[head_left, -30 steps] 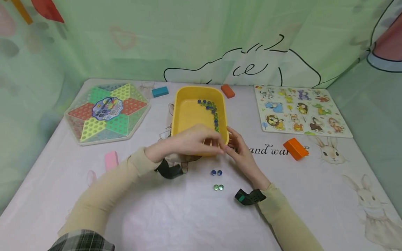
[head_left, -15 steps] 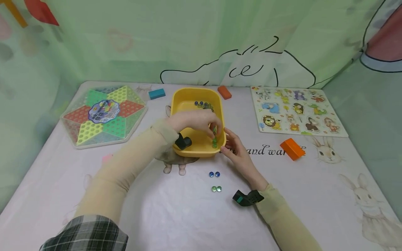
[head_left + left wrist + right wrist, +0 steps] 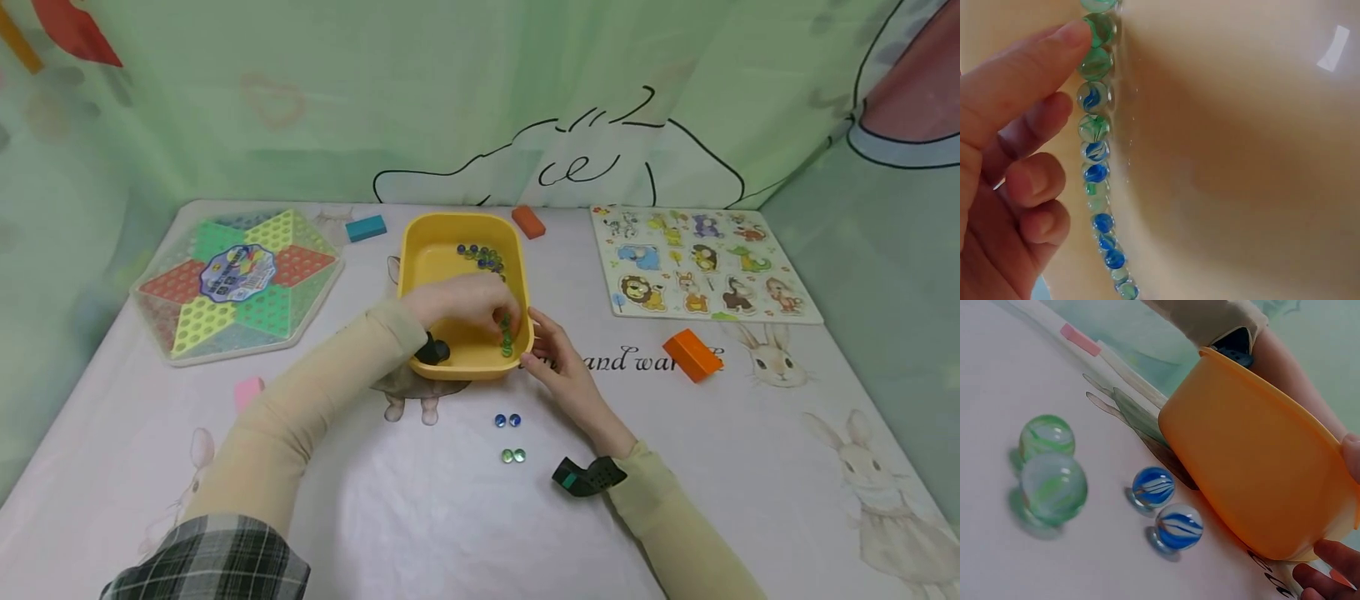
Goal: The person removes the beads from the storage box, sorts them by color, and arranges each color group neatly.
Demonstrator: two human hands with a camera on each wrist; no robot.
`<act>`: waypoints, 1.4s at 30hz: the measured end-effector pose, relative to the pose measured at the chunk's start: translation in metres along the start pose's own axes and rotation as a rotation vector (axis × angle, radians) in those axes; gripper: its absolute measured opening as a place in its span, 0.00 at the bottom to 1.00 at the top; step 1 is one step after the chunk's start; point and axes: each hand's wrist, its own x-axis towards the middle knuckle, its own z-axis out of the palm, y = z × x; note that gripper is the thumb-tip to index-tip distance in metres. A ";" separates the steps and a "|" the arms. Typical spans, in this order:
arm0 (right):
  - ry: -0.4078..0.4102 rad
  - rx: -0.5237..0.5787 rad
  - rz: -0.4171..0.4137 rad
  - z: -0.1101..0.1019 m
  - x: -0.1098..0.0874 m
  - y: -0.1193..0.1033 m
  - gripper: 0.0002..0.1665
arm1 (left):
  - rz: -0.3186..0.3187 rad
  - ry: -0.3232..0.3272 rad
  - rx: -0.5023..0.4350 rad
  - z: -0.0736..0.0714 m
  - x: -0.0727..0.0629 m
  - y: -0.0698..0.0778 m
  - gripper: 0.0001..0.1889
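The yellow rectangular plastic tub (image 3: 427, 271) is gripped at its near-right corner by the right hand (image 3: 564, 372). The left hand (image 3: 476, 300) is dipped inside, fingers (image 3: 1050, 115) curled, closer to the green-and-blue glass marbles (image 3: 1093, 128) lined far-to-near along the right wall; one's touched, can't tell if pinched.

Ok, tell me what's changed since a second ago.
The left hand has moved forward from the near rim of the yellow tray to inside it, fingers now at the green marbles; whether they grip one is unclear. The right hand stays at the tray's right side. The two blue marbles and two green-swirled marbles stay put.
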 end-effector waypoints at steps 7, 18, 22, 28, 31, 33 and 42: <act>0.004 -0.004 0.000 -0.001 0.000 -0.002 0.36 | -0.008 0.024 0.068 0.001 0.003 0.002 0.05; -0.007 -0.026 0.002 0.001 -0.001 0.000 0.36 | -0.010 0.031 0.102 0.004 0.000 0.003 0.06; -0.007 -0.009 0.001 0.002 0.000 0.001 0.36 | -0.019 0.059 0.087 -0.006 -0.008 0.007 0.06; 0.006 -0.035 0.014 0.000 -0.002 0.001 0.35 | 0.025 0.188 0.004 -0.033 -0.036 0.014 0.08; 0.005 -0.037 0.011 0.001 -0.002 0.001 0.35 | 0.072 0.255 -0.046 -0.038 -0.059 0.022 0.08; 0.007 -0.033 0.007 0.001 -0.003 0.002 0.36 | 0.113 0.278 -0.084 -0.033 -0.075 0.030 0.09; 0.011 -0.040 -0.008 0.000 0.000 0.000 0.36 | 0.204 0.218 -0.216 0.034 -0.113 0.063 0.05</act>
